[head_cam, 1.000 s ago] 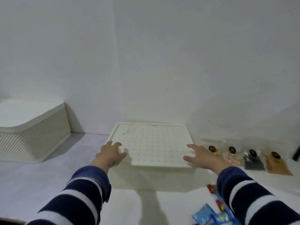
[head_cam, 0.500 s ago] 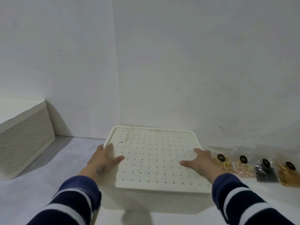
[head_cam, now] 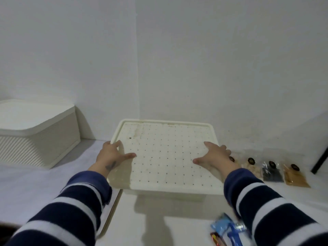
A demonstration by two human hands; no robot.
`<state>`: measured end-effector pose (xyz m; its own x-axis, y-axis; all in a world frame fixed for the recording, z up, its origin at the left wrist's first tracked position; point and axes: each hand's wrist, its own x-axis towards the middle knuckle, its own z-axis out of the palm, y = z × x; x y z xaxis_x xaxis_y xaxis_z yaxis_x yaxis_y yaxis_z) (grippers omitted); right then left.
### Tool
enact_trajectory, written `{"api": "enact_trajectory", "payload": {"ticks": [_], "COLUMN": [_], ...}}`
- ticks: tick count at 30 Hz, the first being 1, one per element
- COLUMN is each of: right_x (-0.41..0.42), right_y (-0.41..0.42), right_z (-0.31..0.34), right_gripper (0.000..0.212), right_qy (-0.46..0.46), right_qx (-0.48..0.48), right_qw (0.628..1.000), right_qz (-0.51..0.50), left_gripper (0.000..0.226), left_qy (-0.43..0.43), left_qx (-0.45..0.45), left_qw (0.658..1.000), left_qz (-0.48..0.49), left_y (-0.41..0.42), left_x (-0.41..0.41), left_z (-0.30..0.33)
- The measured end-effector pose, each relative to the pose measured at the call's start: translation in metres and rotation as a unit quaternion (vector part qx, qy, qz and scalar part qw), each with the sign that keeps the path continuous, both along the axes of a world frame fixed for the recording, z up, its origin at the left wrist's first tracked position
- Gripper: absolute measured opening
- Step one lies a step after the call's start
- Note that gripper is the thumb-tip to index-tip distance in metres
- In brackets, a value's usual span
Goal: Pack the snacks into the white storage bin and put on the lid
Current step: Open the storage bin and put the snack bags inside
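While both hands grip it, the lid sits flat on the white storage bin.

Lid: the perforated white lid [head_cam: 165, 153] lies between the two hands, its raised rim running round all four sides; faint brownish marks show near its far left corner.

Left hand: the left hand [head_cam: 111, 155] holds the lid's left edge, thumb lying across the top surface and pointing toward the right hand, fingers curled over the rim on the outer side.

Right hand: the right hand [head_cam: 213, 156] holds the lid's right edge the same way, thumb on top pointing toward the left hand, fingers wrapped over the rim.

Bin: the white storage bin [head_cam: 168, 194] shows only as a pale strip under the lid's near edge, nearer the person than both hands.

Snack bags: four clear snack bags [head_cam: 271, 172] lie in a row just outboard of the right hand, each with a dark round label; the nearest one is partly hidden by that hand.

Blue packets: blue wrappers [head_cam: 229, 229] and a red one lie below the right sleeve [head_cam: 269, 212], close to the person.

Second basket: a lidded mesh basket [head_cam: 35, 137] stands well out beyond the left hand, by the wall.
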<state>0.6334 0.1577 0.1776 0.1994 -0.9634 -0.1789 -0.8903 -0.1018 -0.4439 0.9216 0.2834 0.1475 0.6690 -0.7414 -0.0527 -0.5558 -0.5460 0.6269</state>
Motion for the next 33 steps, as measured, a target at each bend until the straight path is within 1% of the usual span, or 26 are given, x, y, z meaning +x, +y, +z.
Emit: {"api": "enact_trajectory", "payload": {"ticks": [3, 8, 14, 19, 27, 30, 33], "right_x": [-0.009, -0.015, -0.005, 0.015, 0.067, 0.074, 0.076], "right_y": [0.048, 0.119, 0.174, 0.189, 0.183, 0.183, 0.181], "right_z": [-0.012, -0.049, -0.094, -0.125, -0.177, -0.195, -0.201], "right_gripper": [0.092, 0.095, 0.094, 0.093, 0.095, 0.095, 0.095], "right_qy": [-0.005, 0.028, 0.026, 0.037, 0.035, 0.051, 0.059], "right_qx": [0.018, 0.063, 0.095, 0.132, 0.196, 0.202, 0.194], "right_qw": [1.0, 0.996, 0.992, 0.988, 0.98, 0.978, 0.979], "right_qz": [0.021, 0.051, 0.074, 0.067, 0.019, 0.001, -0.016], "left_gripper": [0.092, 0.092, 0.092, 0.093, 0.094, 0.092, 0.087], "left_qy": [-0.008, 0.0, 0.009, 0.004, 0.012, 0.01, -0.014], "left_qx": [0.02, 0.072, 0.104, 0.127, 0.159, 0.166, 0.17], "left_qw": [1.0, 0.996, 0.993, 0.99, 0.987, 0.986, 0.985], "left_qz": [0.019, 0.047, 0.063, 0.052, 0.025, 0.005, -0.007], "left_y": [0.061, 0.152, 0.214, 0.223, 0.194, 0.185, 0.178], "left_x": [-0.019, -0.038, -0.024, 0.007, 0.059, 0.065, 0.066], "left_z": [-0.014, -0.047, -0.082, -0.109, -0.155, -0.172, -0.181]}}
